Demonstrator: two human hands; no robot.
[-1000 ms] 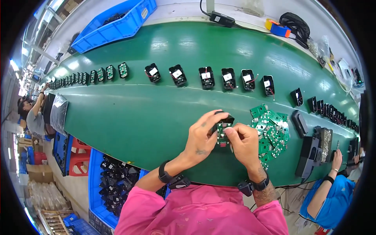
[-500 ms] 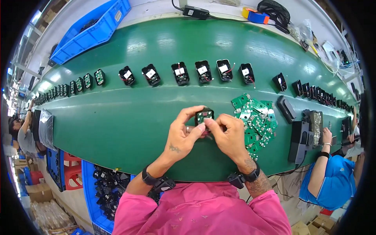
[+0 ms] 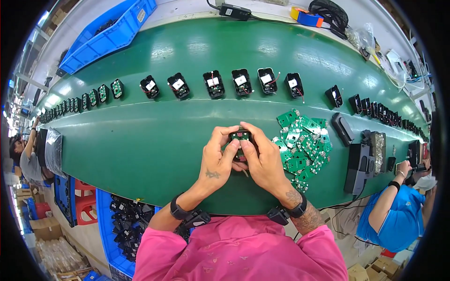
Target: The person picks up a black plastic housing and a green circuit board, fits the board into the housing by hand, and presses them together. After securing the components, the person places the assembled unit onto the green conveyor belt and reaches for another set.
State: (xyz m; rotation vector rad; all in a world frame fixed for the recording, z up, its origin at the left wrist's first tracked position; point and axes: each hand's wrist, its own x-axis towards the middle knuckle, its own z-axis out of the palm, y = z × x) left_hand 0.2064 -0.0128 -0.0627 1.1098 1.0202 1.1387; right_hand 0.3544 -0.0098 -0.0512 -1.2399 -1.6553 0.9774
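Note:
Between both hands, above the near middle of the green table, is a small black plastic housing [image 3: 246, 135] with a green circuit board [image 3: 240, 136] in its open face. My left hand [image 3: 218, 154] wraps its left side, thumb pressed on the board. My right hand [image 3: 263, 157] grips the right side, its thumb also on the board beside the other. The fingers curl around the housing and hide much of it. A pile of loose green circuit boards [image 3: 304, 145] lies just right of my right hand.
A row of open black housings [image 3: 213, 84] with white parts and red wires runs across the table [image 3: 140, 140]. At its left end stand housings with green boards [image 3: 117, 88]. A blue crate [image 3: 105, 40] stands far left, another blue bin [image 3: 107, 234] near left. Co-workers sit at both sides.
My right hand has moved from pinching at the board to gripping the housing's right side, with both thumbs now pressed on the board. The right-hand co-worker's hand has shifted.

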